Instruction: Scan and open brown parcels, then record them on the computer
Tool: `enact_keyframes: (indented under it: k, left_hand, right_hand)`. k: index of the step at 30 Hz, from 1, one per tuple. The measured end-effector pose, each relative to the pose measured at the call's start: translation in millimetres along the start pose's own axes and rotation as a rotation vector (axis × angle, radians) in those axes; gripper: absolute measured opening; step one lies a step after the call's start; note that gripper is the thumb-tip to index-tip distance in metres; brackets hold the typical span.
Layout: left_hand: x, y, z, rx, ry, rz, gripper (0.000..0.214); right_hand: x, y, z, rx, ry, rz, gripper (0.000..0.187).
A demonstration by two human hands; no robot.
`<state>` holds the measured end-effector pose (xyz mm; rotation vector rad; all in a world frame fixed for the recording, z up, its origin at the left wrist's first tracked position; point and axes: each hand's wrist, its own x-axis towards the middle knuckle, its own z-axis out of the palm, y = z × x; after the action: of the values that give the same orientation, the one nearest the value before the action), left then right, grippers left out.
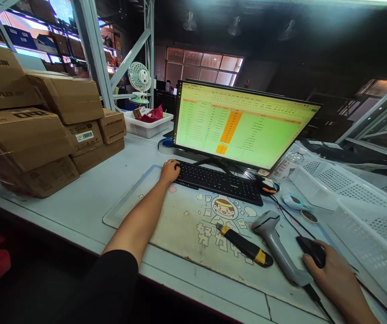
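Note:
My left hand (169, 171) rests on the left end of a black keyboard (218, 181), fingers curled down onto the keys. My right hand (330, 273) lies over a black computer mouse (311, 249) at the right of the desk, fingers wrapped on it. A monitor (240, 126) behind the keyboard shows a green spreadsheet with orange cells. Between my hands, on a printed desk mat (186, 225), lie a grey barcode scanner (276, 245) and a black and yellow utility knife (245, 245).
Stacked cardboard boxes (41, 121) fill the left of the white table (88, 198). White plastic baskets (358, 207) lie at the right. Another basket (148, 123) with red items and a small fan (139, 78) stand at the back. Metal shelving rises behind.

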<state>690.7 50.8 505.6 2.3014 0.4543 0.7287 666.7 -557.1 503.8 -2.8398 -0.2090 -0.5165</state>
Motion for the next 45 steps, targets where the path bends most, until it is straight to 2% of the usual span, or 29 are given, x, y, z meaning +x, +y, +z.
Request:
enact_keyframes:
  k: [5, 8, 10, 15, 20, 25, 30, 35, 38, 41, 45]
  left_hand:
    - [-2, 2, -2.6, -0.015, -0.017, -0.014, 0.034]
    - [-1, 2, -2.2, -0.014, -0.02, -0.016, 0.034]
    - [0, 1, -1.5, -0.009, -0.018, -0.015, 0.034]
    - [1, 0, -0.1, 0.001, -0.012, -0.013, 0.034]
    - [1, -2, 1.9, -0.004, 0.004, -0.006, 0.033]
    - [2, -2, 3.0, -0.006, 0.01, -0.003, 0.034]
    - [2, -3, 2.4, -0.003, 0.005, 0.0, 0.033]
    - [3, -4, 3.5, -0.004, 0.001, -0.006, 0.033]
    - [3, -4, 3.9, -0.002, 0.004, -0.011, 0.032]
    - [2, -3, 3.1, -0.002, 0.01, -0.006, 0.031]
    - [2, -1, 1.9, 0.0, 0.001, -0.007, 0.032]
  right_hand:
    - [-1, -11, -5, -0.002, 0.02, -0.063, 0.074]
    - [-1, -12, -6, -0.023, -0.018, -0.004, 0.077]
    - [0, -10, -5, -0.026, -0.032, 0.017, 0.073]
    - [0, -9, -4, 0.045, 0.044, -0.084, 0.068]
    - [0, -11, -6, 0.012, -0.01, 0.019, 0.073]
    - [0, -10, -6, 0.077, 0.04, -0.064, 0.071]
    - [-1, -15, -9, 0.034, -0.014, 0.019, 0.075]
    - [-2, -20, -13, 0.055, 0.003, 0.009, 0.079]
    - [-2, -18, -11, 0.054, 0.01, 0.047, 0.075]
    - [-1, -16, -9, 0.068, 0.041, 0.015, 0.07]
    - [-1, -15, -8, 0.051, 0.025, 0.024, 0.08]
